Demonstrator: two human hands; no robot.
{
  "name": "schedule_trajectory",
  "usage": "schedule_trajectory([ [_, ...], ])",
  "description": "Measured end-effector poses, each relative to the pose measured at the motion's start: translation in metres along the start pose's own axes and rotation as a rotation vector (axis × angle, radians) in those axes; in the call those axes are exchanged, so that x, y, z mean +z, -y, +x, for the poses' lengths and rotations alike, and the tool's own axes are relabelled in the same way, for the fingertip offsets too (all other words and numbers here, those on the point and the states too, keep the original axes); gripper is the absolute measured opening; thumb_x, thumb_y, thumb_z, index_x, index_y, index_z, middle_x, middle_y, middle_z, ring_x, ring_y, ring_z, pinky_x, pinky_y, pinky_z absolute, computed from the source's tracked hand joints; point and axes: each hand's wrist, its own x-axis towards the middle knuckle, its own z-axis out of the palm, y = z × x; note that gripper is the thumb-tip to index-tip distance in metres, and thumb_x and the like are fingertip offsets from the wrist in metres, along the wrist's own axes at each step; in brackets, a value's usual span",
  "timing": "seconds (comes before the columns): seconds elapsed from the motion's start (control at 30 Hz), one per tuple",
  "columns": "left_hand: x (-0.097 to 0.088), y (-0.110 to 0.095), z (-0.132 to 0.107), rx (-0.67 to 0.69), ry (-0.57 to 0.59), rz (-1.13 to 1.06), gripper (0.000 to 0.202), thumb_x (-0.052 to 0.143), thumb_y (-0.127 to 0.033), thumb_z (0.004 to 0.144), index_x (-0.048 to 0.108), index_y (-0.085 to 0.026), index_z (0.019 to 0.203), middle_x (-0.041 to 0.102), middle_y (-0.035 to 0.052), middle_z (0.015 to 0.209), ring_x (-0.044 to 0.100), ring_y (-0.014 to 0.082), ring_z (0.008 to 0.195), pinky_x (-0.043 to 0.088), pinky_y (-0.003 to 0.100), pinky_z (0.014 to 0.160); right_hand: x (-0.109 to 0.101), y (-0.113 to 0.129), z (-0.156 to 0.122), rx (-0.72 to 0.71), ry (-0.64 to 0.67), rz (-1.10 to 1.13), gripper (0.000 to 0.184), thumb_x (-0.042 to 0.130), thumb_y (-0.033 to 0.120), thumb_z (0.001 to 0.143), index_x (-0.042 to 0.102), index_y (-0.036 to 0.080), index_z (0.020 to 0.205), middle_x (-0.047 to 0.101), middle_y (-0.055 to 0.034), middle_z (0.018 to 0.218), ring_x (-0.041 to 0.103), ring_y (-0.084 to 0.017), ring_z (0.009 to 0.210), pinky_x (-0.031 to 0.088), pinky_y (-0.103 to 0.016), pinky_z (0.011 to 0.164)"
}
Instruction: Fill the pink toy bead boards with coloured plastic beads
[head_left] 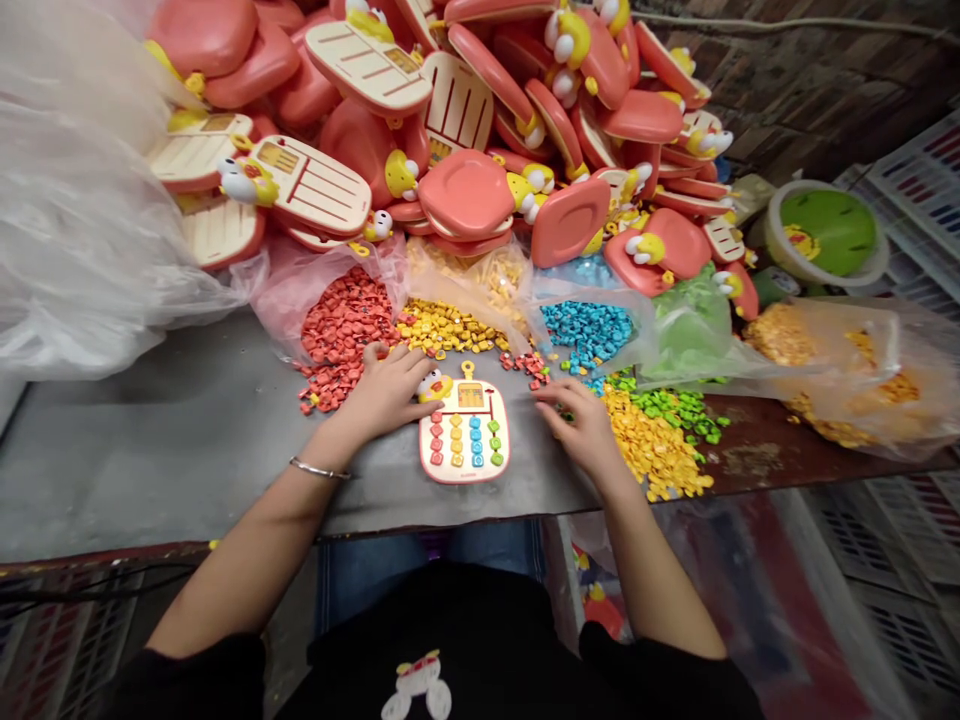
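A cream board with a coral rim [464, 472] lies flat on the table, a yellow duck head [435, 386] at its upper left corner. Red, yellow, blue and green pieces sit in its columns. My left hand [386, 390] rests at the board's left, fingers spread by the red pieces [349, 325] and thumb by the board edge. To the board's right, my right hand [581, 425] has thumb and forefinger drawn together; whatever may be between them is too small to make out. A few loose red pieces [531, 368] lie above the board.
Behind are yellow pieces [450, 328], blue pieces [589, 335] and green pieces [682, 412], spilling from plastic bags. More yellow pieces [652, 450] lie by my right wrist. Coral boards [465, 195] are heaped at the back. Clear plastic [82, 200] hangs left; a bucket [825, 230] stands right.
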Motion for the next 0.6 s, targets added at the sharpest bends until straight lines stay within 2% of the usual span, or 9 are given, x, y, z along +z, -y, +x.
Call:
schedule_trajectory([
  [0.07,0.0,0.0,0.0,-0.001,0.002,0.0,0.038,0.064,-0.047,0.088,0.059,-0.019,0.113,0.065,0.0089,0.111,0.054,0.0297,0.105,0.026,0.049,0.094,-0.009,-0.018,-0.009,0.065,-0.075,-0.184,0.017,0.055,0.022,0.091,0.071,0.019,0.096,0.063,-0.0086,0.095,0.059,-0.025,0.092,0.047,-0.039,0.084],
  [0.13,0.0,0.0,0.0,0.0,0.001,-0.006,0.039,0.064,-0.047,0.087,0.059,-0.018,0.113,0.065,0.0088,0.111,0.054,0.0299,0.105,0.025,0.049,0.094,-0.012,-0.033,-0.012,0.108,-0.065,-0.322,0.018,0.053,0.022,0.091,0.071,0.018,0.089,0.063,-0.0097,0.09,0.058,-0.027,0.089,0.046,-0.041,0.082],
  [0.27,0.0,0.001,0.0,0.004,-0.005,-0.031,0.04,0.065,-0.046,0.087,0.059,-0.019,0.115,0.065,0.0088,0.111,0.054,0.0301,0.106,0.026,0.049,0.094,-0.012,-0.048,-0.01,0.125,-0.012,-0.385,0.02,0.05,0.021,0.091,0.068,0.018,0.082,0.065,-0.01,0.086,0.058,-0.028,0.087,0.045,-0.04,0.08],
  [0.37,0.001,0.001,0.0,0.002,-0.007,-0.035,0.04,0.065,-0.047,0.087,0.059,-0.019,0.115,0.065,0.0088,0.111,0.054,0.0301,0.106,0.025,0.049,0.094,-0.015,-0.046,-0.008,0.123,-0.022,-0.332,0.018,0.051,0.02,0.089,0.068,0.018,0.085,0.068,-0.0095,0.088,0.06,-0.027,0.088,0.046,-0.041,0.081],
  [0.47,0.001,0.001,0.0,0.002,-0.006,-0.028,0.04,0.064,-0.047,0.087,0.059,-0.019,0.115,0.065,0.0093,0.11,0.054,0.0301,0.105,0.025,0.05,0.094,-0.017,-0.036,-0.005,0.133,-0.116,-0.201,0.016,0.052,0.021,0.088,0.068,0.02,0.089,0.069,-0.0092,0.092,0.061,-0.027,0.09,0.047,-0.041,0.082],
  [0.53,0.0,0.001,0.0,0.003,-0.007,-0.03,0.04,0.064,-0.047,0.087,0.059,-0.019,0.115,0.065,0.0095,0.11,0.054,0.0301,0.105,0.025,0.049,0.094,-0.014,-0.025,0.0,0.143,-0.169,-0.044,0.017,0.052,0.024,0.09,0.069,0.021,0.091,0.067,-0.0086,0.094,0.062,-0.025,0.09,0.05,-0.039,0.078],
  [0.6,0.0,0.001,0.0,0.002,-0.007,-0.031,0.039,0.065,-0.046,0.087,0.059,-0.019,0.114,0.065,0.0094,0.11,0.054,0.0301,0.105,0.026,0.049,0.094,-0.006,-0.013,0.009,0.145,-0.153,0.165,0.019,0.052,0.027,0.09,0.07,0.022,0.09,0.065,-0.0079,0.094,0.062,-0.023,0.087,0.053,-0.036,0.072],
])
